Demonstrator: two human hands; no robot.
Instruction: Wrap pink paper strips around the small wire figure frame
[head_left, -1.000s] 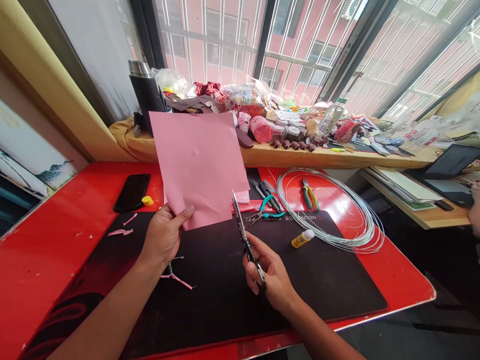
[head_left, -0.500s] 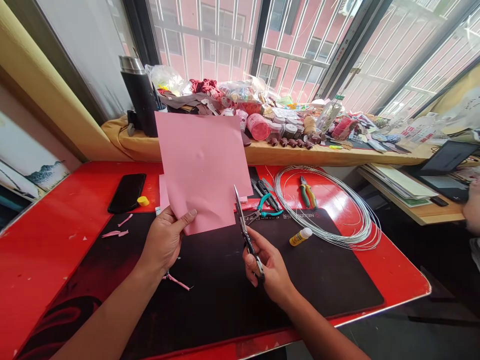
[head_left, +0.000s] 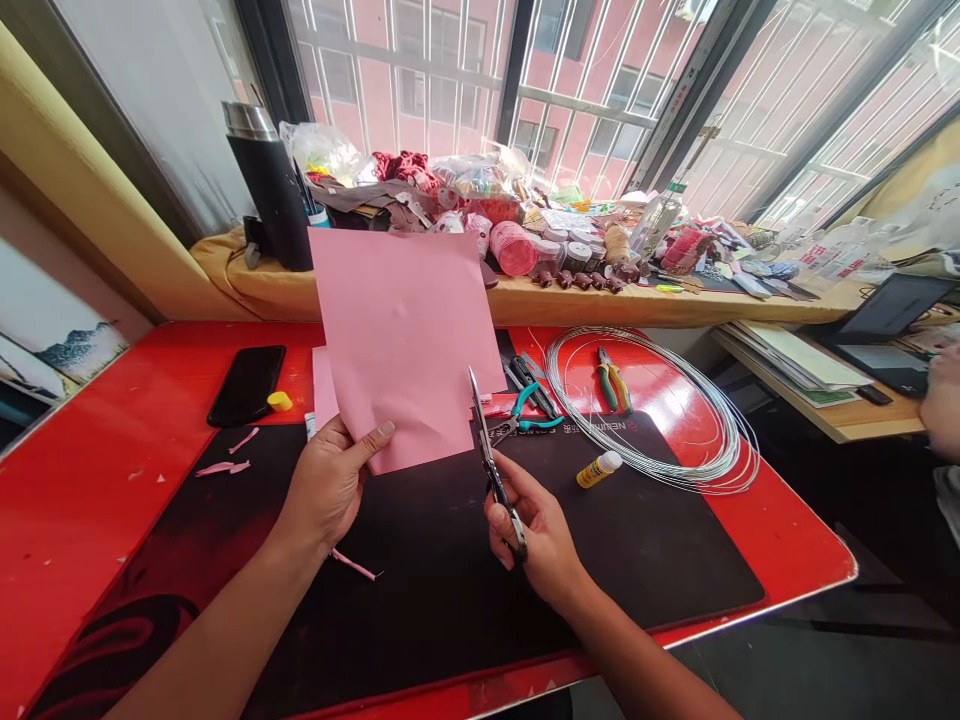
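My left hand pinches a pink sheet of paper at its lower left corner, thumb on top, and holds it up above the black desk mat. In my right hand is a pair of scissors, pointing up at the paper's lower right edge. The blades look nearly edge-on, so I cannot tell how far apart they are. A thin pink paper-wrapped strip lies on the mat below my left hand. Pink scraps rest farther left.
A coil of wire, green-and-yellow pliers, teal-handled pliers and a glue stick lie to the right. A phone and yellow cap are at left. Craft supplies and a black flask crowd the sill. Another person's hand shows far right.
The view has shifted slightly, so the background sits a little farther left. Both hands, the paper and the scissors keep nearly the same positions relative to each other.
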